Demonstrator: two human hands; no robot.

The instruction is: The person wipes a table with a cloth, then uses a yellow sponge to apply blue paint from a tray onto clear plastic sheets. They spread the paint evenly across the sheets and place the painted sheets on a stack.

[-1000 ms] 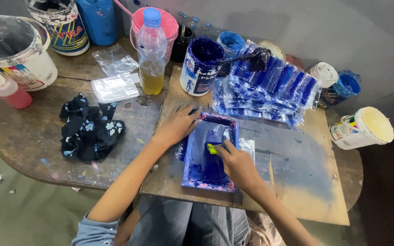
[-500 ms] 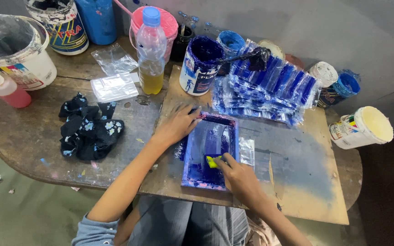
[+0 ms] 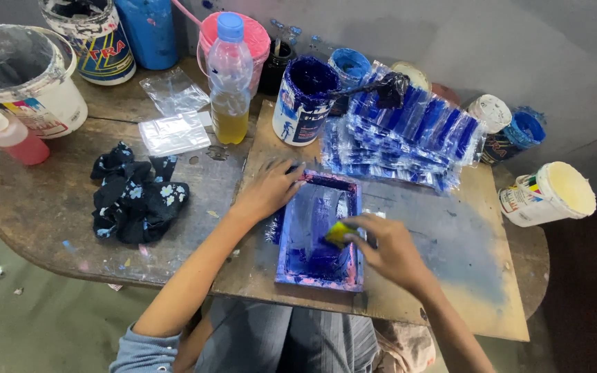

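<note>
Hands work on a small blue frame [image 3: 320, 235] that lies flat on a wooden board [image 3: 450, 276] near the person; the board sits on a round, worn table [image 3: 36, 207]; the left hand [image 3: 271, 190] lies flat on the far left corner of the frame, fingers spread and open, pressing down, holding nothing; the right hand [image 3: 388, 249] is closed around a small yellow pad [image 3: 338, 233]; the pad touches the inside of the frame, near its right side; the inside of the frame is wet with blue paint, darkest at the near end.

Far from the frame, on the board, lies a pile of clear bags with blue print [image 3: 409, 138]; just left of the pile stands a paint can [image 3: 305, 100] full of dark blue paint; a dark stick rests across its top; left of the can stands a plastic bottle [image 3: 229, 83] with a blue cap and yellow liquid at the bottom; a dark cloth with small flowers [image 3: 136, 197] lies crumpled on the table, left of the left arm; some clear plastic bags [image 3: 174, 131] lie near the bottle; a pink bottle [image 3: 8, 135] stands at the far left; a white tub [image 3: 551, 193] lies on its side at the right edge.
</note>
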